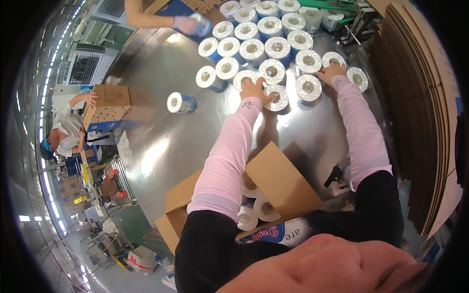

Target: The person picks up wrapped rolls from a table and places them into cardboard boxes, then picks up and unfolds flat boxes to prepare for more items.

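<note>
Wrapped white paper rolls with blue-printed sides stand in a cluster on the metal table. My left hand [254, 92] reaches into the near edge of the cluster, its fingers spread over a paper roll [243, 77] and its thumb side against another roll [278, 99]. Farther right, my right hand [332, 73] lies with parted fingers on the near side of a roll [333, 58]. Neither hand lifts anything. Close to my body, an open cardboard box [286, 183] holds several rolls [247, 218], partly hidden by its flap and my left arm.
A lone roll [181, 103] lies on the metal table [161, 132] at left. At the far side, another person's blurred hand [184, 24] holds a roll. Another person at left touches a printed carton [110, 105]. Stacked flat cardboard [408, 112] lines the right side.
</note>
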Available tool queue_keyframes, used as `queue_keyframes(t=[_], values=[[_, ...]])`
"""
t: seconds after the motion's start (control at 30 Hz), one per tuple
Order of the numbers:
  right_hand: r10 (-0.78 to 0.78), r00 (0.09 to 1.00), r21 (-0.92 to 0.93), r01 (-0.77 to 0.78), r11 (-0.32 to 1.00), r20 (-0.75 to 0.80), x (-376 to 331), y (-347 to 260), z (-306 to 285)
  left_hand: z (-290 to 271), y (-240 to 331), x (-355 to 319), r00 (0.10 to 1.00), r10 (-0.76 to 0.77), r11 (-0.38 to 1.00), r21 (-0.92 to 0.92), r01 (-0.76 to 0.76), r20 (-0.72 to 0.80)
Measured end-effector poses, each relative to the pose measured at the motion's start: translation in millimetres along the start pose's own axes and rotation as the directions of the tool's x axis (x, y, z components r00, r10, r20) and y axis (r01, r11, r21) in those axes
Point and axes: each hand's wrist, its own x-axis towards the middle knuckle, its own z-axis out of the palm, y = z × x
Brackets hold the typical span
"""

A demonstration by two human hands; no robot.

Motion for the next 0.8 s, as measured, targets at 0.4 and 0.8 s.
queue_keyframes(t=[0.4,0.8], values=[[-0.349,0.920,-0.095,0.369,0.925,0.180,-170,-155,73,14,-63,-50,0.978,-0.200,0.954,0.240,0.182,0.056],[-0.005,0.982,0.373,0.076,0.925,-0.186,-159,56,160,-135,-109,-219,0.868,0.147,-0.234,-0.869,-0.436,-0.475]])
